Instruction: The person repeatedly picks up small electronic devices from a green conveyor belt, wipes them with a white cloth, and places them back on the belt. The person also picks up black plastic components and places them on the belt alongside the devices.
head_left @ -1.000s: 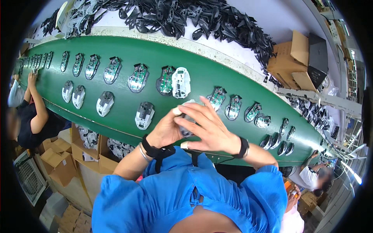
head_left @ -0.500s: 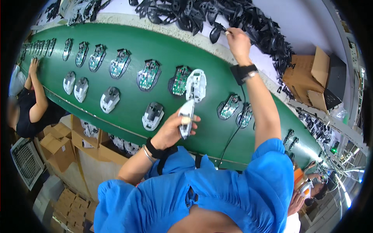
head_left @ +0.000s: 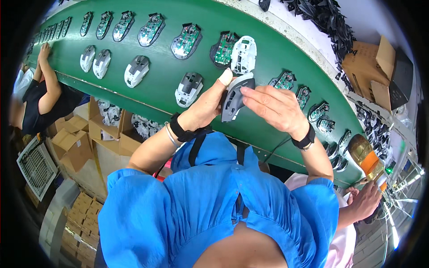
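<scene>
Over the near part of the green belt, my left hand (head_left: pixel 206 106) grips a computer mouse shell (head_left: pixel 246 82) tilted on its side, thumb along its top edge. A black plastic side piece (head_left: pixel 232 102) lies against the shell. Closed fingertips of my right hand (head_left: pixel 278 110) press on that piece and the shell's edge; their undersides are hidden. Just beyond is a white mouse shell (head_left: pixel 244 54) with its inside facing up, beside a mouse base with a green circuit board (head_left: pixel 225 50). A grey and white mouse shell (head_left: pixel 189 88) rests left of my left hand.
Mouse bases with circuit boards (head_left: pixel 187 41) line the green belt (head_left: pixel 161 62). Black plastic parts (head_left: pixel 328 22) are heaped past its far edge, near an open carton (head_left: pixel 366 64). A co-worker (head_left: pixel 40 96) sits at left; another person's hand (head_left: pixel 366 201) shows at right.
My right hand has come back from the heap of black parts to the shell in my left hand. A black side piece now shows on the shell. The view has shifted.
</scene>
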Action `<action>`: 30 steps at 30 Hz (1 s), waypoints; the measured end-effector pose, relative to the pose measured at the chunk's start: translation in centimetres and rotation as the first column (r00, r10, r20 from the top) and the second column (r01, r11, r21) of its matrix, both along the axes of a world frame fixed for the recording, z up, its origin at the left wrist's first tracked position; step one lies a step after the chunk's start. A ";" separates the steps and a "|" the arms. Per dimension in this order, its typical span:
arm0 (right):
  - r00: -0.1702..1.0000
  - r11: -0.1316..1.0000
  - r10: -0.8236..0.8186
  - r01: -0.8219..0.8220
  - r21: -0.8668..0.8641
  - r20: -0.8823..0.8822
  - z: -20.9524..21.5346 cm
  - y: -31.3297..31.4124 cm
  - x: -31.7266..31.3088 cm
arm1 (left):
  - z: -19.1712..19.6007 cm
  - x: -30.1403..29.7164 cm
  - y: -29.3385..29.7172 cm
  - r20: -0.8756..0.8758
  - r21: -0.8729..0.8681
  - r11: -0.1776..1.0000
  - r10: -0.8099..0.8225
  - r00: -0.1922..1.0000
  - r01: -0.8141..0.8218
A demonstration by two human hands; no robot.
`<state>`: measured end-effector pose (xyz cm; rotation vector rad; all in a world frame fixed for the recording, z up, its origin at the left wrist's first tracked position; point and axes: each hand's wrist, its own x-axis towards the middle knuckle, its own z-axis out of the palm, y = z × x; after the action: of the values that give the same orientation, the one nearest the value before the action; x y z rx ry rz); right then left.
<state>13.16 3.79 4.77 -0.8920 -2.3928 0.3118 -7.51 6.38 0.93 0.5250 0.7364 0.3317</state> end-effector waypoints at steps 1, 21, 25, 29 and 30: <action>1.000 1.000 0.012 -0.012 -0.004 0.011 0.2 0.0 -0.2 | 0.0 -0.2 -0.4 -0.010 -0.013 1.000 0.021 1.000 -0.021; 0.792 0.855 -0.153 -0.194 -0.481 -0.591 -1.5 -4.8 -1.6 | -0.3 -1.9 -3.7 0.049 -0.036 0.997 0.067 0.997 -0.066; 0.317 0.468 -0.826 -0.077 -0.880 -0.467 0.0 -6.2 -4.7 | -0.2 -2.4 -3.4 0.085 0.106 0.994 -0.005 0.996 -0.004; 0.426 0.242 -0.847 -0.225 -0.944 -0.319 -0.7 -8.0 -4.2 | 0.0 -1.4 -4.4 -0.037 0.341 0.934 -0.101 0.994 0.107; 0.487 0.229 -0.819 -0.207 -0.951 -0.304 0.2 -7.8 -3.9 | -0.2 -1.4 -5.0 -0.083 0.404 0.909 -0.079 0.993 0.107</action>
<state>9.29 -4.02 4.92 -1.3438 -0.7624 1.6794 -8.94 1.35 0.70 0.9690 0.7041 0.3829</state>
